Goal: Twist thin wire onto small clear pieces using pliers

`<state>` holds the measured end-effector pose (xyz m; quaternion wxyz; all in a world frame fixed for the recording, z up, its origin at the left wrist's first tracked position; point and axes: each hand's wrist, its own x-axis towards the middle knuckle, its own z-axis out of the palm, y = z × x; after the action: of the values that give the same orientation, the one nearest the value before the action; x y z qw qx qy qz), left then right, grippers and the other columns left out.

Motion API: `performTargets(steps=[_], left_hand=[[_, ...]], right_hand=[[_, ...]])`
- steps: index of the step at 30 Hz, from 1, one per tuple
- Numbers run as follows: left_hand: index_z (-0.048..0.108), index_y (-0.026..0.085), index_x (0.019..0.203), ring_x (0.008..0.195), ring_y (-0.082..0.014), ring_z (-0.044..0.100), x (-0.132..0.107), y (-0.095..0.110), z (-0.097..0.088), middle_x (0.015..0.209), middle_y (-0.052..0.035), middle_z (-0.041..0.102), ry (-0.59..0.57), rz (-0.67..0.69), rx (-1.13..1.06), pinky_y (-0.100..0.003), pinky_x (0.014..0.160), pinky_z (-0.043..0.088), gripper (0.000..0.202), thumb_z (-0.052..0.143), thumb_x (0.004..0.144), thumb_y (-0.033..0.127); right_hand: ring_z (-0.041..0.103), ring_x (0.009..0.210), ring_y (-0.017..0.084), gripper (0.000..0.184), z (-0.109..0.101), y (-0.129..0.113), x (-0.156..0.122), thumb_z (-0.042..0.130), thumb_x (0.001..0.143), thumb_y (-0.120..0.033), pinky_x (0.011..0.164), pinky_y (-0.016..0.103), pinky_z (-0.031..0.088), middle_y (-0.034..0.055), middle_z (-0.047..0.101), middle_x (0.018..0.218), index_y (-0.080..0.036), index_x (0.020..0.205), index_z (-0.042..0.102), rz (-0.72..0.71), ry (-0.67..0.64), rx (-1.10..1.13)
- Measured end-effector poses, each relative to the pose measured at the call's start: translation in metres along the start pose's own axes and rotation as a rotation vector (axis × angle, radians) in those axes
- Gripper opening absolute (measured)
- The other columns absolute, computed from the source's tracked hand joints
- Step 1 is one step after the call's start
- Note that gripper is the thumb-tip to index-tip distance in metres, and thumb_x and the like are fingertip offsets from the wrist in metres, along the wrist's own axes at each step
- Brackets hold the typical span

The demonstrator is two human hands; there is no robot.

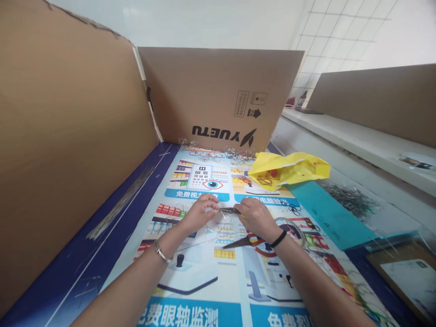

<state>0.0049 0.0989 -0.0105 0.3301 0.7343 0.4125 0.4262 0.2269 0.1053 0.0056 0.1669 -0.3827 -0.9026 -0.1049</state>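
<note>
My left hand (201, 210) is closed in a pinch on a thin wire piece over the printed poster (204, 281). My right hand (256, 217) is closed round small pliers (230, 210) whose jaws point left and meet the wire at my left fingertips. A silver bangle sits on my left wrist, a black band on my right. Scissors with red handles (245, 240) lie on the poster just under my right wrist. A clear tape roll (295, 227) lies to the right of that wrist.
Cardboard walls stand on the left (68, 136) and at the back (218, 95). A yellow plastic bag (289, 169) lies at the back right, a teal sheet (327, 213) beside it. Bundled thin wires (119, 204) lie at left, another wire heap (350, 197) at right.
</note>
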Motion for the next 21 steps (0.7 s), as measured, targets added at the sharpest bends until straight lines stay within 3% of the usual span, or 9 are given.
performTargets(steps=[21], left_hand=[[0.06, 0.019, 0.077, 0.104, -0.0176, 0.048, -0.0022, 0.0084, -0.005, 0.102, -0.0049, 0.053, -0.026, 0.047, 0.006, -0.038, 0.096, 0.035, 0.014, 0.052, 0.074, 0.008]], right_hand=[[0.045, 0.072, 0.016, 0.018, -0.0097, -0.0052, 0.0045, 0.05, 0.076, -0.013, 0.065, 0.028, 0.027, 0.0027, 0.055, 0.072, -0.019, 0.086, 0.063, -0.024, -0.017, -0.042]])
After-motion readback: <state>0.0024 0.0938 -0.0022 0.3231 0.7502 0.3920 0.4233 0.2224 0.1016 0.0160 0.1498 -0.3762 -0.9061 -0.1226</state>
